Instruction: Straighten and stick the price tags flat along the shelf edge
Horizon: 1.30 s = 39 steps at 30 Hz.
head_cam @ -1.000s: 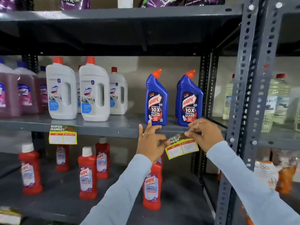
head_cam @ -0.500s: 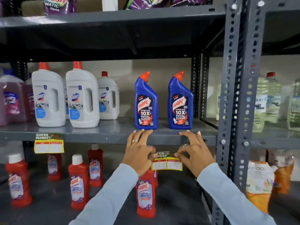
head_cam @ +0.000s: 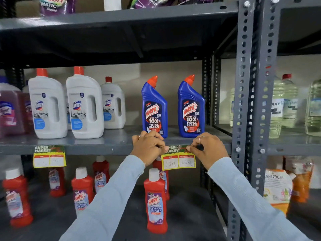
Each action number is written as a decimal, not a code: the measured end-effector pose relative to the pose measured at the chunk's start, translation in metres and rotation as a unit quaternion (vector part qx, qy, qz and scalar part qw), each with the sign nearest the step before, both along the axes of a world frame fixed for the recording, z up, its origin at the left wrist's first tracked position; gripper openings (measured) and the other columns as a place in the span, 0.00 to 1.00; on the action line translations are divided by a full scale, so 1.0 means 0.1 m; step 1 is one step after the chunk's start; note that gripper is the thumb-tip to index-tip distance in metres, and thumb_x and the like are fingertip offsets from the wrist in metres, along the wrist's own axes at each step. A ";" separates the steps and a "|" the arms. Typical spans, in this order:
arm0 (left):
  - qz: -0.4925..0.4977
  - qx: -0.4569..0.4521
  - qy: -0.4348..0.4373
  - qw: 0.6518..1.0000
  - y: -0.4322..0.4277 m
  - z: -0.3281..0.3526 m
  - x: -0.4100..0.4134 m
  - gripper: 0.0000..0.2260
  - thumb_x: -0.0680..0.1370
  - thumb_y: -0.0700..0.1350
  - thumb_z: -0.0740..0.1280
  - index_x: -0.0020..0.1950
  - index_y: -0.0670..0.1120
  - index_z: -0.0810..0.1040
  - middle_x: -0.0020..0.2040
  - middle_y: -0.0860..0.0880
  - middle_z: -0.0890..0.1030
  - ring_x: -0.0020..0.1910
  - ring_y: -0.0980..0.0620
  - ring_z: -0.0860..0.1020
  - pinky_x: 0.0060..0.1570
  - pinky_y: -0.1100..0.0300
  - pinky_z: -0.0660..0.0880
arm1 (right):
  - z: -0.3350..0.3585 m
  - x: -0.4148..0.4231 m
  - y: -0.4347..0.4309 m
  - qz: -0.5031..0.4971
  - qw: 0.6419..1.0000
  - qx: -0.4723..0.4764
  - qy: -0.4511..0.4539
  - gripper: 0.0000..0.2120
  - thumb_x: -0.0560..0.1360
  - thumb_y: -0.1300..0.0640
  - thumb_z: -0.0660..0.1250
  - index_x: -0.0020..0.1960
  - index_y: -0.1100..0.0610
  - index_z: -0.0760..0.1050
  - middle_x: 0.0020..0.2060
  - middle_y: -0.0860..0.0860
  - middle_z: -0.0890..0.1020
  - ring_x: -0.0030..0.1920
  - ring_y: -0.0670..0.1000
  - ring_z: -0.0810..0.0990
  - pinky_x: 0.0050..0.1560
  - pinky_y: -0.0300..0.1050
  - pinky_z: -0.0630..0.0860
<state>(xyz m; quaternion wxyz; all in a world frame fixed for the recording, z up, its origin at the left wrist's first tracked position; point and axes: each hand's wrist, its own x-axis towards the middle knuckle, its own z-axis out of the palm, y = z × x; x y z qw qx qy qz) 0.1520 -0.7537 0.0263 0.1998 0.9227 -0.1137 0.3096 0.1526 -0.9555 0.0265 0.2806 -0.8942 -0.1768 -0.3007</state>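
Note:
A yellow price tag (head_cam: 178,161) marked 120 and 100 hangs level from the grey shelf edge (head_cam: 112,150), below two blue Harpic bottles (head_cam: 154,108). My left hand (head_cam: 147,147) pinches its upper left corner against the edge. My right hand (head_cam: 208,148) pinches its upper right corner. The tag's green top strip is partly hidden by my fingers. A second yellow price tag (head_cam: 49,157) hangs further left on the same edge, slightly tilted.
White Domex bottles (head_cam: 85,105) and pink bottles (head_cam: 10,110) stand on the shelf to the left. Red Harpic bathroom cleaner bottles (head_cam: 156,200) fill the shelf below. A perforated grey upright post (head_cam: 248,101) stands right of my hands, with oil bottles (head_cam: 284,101) beyond.
The tag was tilted and held loose below the edge; it has turned level and risen onto the shelf edge, with both hands now pressing its top corners.

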 end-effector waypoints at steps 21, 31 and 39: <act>-0.028 -0.153 -0.097 0.983 -0.01 -0.21 0.01 0.13 0.68 0.51 0.74 0.50 0.54 0.76 0.52 0.57 0.79 0.56 0.58 0.72 0.57 0.58 0.60 | -0.14 0.18 0.26 -0.077 0.991 0.109 -0.014 0.29 0.55 0.29 0.69 0.49 0.45 0.78 0.51 0.46 0.81 0.58 0.51 0.72 0.64 0.50 0.61; -0.049 -0.198 -0.050 0.978 0.02 -0.17 0.00 0.08 0.69 0.45 0.74 0.45 0.52 0.79 0.49 0.59 0.78 0.55 0.58 0.71 0.60 0.50 0.70 | -0.02 0.13 0.07 0.034 0.986 0.138 0.085 0.20 0.65 0.51 0.75 0.55 0.55 0.80 0.52 0.54 0.82 0.56 0.53 0.78 0.55 0.53 0.79; -0.081 -0.164 0.066 0.981 0.19 -0.01 -0.20 0.15 0.73 0.34 0.66 0.54 0.51 0.80 0.61 0.46 0.76 0.64 0.49 0.71 0.57 0.54 0.75 | 0.18 -0.63 -0.37 0.022 0.984 0.178 -0.017 0.24 0.70 0.75 0.61 0.55 0.51 0.79 0.53 0.51 0.84 0.53 0.52 0.81 0.56 0.46 0.78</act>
